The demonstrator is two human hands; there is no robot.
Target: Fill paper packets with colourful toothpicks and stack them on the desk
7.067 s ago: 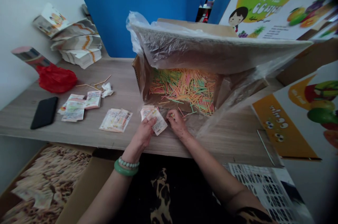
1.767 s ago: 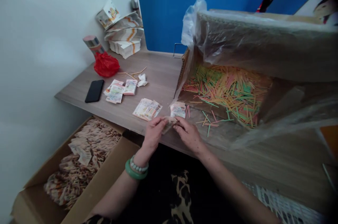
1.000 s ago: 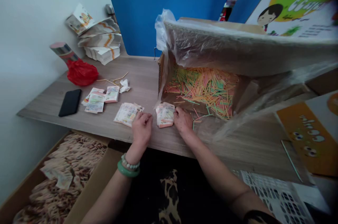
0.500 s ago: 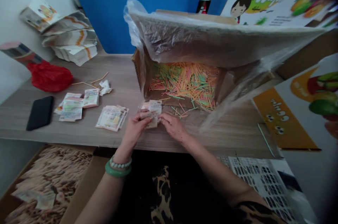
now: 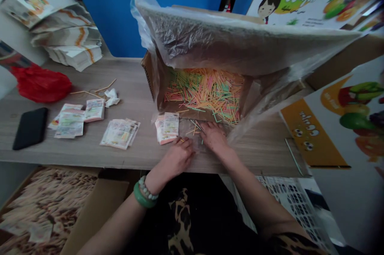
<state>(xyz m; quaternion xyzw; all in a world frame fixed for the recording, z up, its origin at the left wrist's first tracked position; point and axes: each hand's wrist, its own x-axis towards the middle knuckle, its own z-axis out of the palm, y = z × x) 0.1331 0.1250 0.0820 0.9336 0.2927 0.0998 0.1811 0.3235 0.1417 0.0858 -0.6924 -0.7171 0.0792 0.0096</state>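
My left hand (image 5: pixel 180 154) lies low on the table, fingers curled together and tips hidden; what they hold, if anything, I cannot make out. Right beside it is a small stack of printed packets (image 5: pixel 170 125) with red striped edges. My right hand (image 5: pixel 213 138) is palm down with its fingers spread, touching a few loose thin coloured sticks (image 5: pixel 194 127) in front of the box. Behind both hands, an open carton (image 5: pixel 148 75) lined with clear plastic film (image 5: pixel 192 43) holds a heap of orange, green and pink sticks (image 5: pixel 207 91).
More packet piles (image 5: pixel 120 133) lie to the left, with a black phone (image 5: pixel 30 127), crumpled tissue (image 5: pixel 112 97) and red plastic bag (image 5: pixel 42 83). Printed cartons (image 5: pixel 318 135) stand right. Below the table are a box of many small packets (image 5: pixel 51 203) and a white basket (image 5: pixel 288 193).
The packets that both hands held now rest on the table, let go. My right hand has moved right onto the loose sticks, and my left hand has shifted right and nearer to me.
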